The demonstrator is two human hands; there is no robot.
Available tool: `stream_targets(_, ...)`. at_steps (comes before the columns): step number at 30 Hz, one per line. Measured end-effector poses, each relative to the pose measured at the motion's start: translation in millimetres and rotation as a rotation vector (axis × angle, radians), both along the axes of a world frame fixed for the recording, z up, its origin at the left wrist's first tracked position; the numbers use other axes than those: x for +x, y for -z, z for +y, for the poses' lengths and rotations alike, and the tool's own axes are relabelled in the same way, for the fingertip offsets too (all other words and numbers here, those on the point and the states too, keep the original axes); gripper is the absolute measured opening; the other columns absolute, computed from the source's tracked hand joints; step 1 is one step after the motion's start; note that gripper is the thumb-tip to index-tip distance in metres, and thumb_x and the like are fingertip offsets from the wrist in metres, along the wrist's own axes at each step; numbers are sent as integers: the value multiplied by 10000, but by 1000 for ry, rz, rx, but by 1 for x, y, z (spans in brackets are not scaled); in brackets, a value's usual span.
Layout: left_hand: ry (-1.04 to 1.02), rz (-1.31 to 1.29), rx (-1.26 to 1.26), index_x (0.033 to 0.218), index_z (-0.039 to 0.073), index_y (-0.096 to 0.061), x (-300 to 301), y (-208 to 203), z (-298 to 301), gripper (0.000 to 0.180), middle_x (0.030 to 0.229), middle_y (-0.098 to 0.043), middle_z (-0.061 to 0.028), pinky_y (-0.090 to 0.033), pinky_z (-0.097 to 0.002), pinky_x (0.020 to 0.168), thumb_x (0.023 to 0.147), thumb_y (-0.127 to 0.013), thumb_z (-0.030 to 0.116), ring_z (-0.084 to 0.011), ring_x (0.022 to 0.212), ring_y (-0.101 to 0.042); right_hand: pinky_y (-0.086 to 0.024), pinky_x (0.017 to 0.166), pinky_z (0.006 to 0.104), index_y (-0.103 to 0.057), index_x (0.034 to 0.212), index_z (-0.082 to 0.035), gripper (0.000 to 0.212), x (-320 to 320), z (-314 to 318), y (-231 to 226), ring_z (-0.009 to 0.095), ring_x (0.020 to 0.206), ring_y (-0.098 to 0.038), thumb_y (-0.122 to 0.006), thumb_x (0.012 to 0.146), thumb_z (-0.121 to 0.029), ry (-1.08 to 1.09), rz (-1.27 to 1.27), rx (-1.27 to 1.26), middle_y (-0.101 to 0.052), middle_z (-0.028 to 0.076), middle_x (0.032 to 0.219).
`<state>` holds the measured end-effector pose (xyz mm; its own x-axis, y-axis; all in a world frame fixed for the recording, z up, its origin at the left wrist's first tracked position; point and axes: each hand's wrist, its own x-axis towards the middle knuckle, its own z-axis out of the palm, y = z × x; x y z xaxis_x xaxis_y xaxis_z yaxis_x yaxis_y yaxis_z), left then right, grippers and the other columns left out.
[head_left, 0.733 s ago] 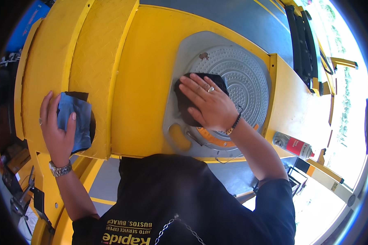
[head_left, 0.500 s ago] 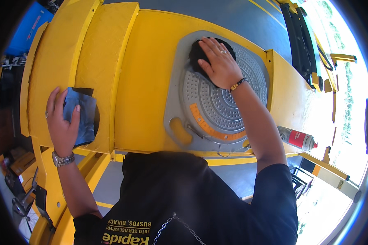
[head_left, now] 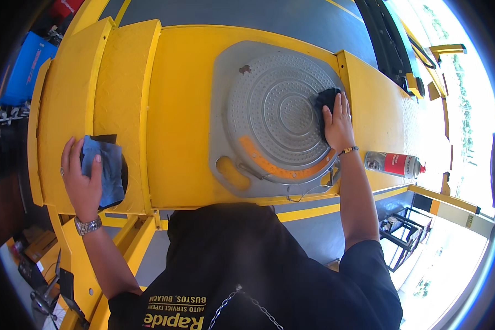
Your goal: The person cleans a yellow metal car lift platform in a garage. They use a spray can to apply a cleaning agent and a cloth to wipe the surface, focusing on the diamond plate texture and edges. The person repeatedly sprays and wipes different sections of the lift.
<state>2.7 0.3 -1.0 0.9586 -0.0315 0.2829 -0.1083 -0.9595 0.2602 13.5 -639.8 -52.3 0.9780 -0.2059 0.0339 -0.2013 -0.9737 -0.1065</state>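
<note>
A round grey turntable plate [head_left: 278,91] with raised dots, rings and an orange curved scale lies on a yellow ramp [head_left: 184,110]. My right hand [head_left: 340,129] presses a bunched black cloth [head_left: 325,107] onto the plate's right rim. On the left, my left hand [head_left: 83,179] rests on the yellow stepped surface, fingers extended and thumb lying over a blue cloth [head_left: 107,168]. Dark material or a dark opening shows around that cloth's edges; I cannot tell which. Near my right forearm lies a spray can [head_left: 395,164] with a red and grey body, on its side.
An oval cutout [head_left: 232,172] marks the plate's near left corner. A thin wire loop [head_left: 305,193] hangs at the near edge. A black lift part [head_left: 388,44] stands far right, and a blue box [head_left: 32,69] far left. Below right is a black metal frame [head_left: 404,234].
My right hand has swept the black cloth from the plate's far left area to its right rim. My left hand stays on the blue cloth. The view has shifted slightly.
</note>
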Motion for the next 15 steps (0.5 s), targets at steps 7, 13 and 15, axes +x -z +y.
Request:
stream_targets(7, 38, -48, 45, 1419, 46, -617, -3, -2, 1, 484, 1521, -536, -195, -436, -479, 1146, 975, -717, 212, -385, 1401, -519, -183, 1306, 497, -334, 1620, 6, 691, -100, 57, -34, 356, 1611, -207, -538, 1066, -353, -429, 142, 40, -268, 164, 1728)
stream_targets(13, 57, -67, 95, 1407, 36, -618, 0, -3, 1, 465, 1505, -545, -201, -439, -482, 1143, 983, -710, 200, -389, 1391, -527, -211, 1306, 476, -402, 1617, -97, 619, -47, 133, -45, 273, 1606, -247, -529, 1071, -360, -864, 252, 52, -313, 63, 1723)
stream_targets(15, 51, -53, 79, 1402, 31, -620, 3, -3, 1, 454, 1498, -549, -204, -437, -479, 1147, 986, -705, 191, -389, 1388, -528, -225, 1303, 476, -412, 1613, -102, 605, -15, 159, -38, 275, 1598, -264, -520, 1076, -358, -920, 171, 39, -329, 73, 1714)
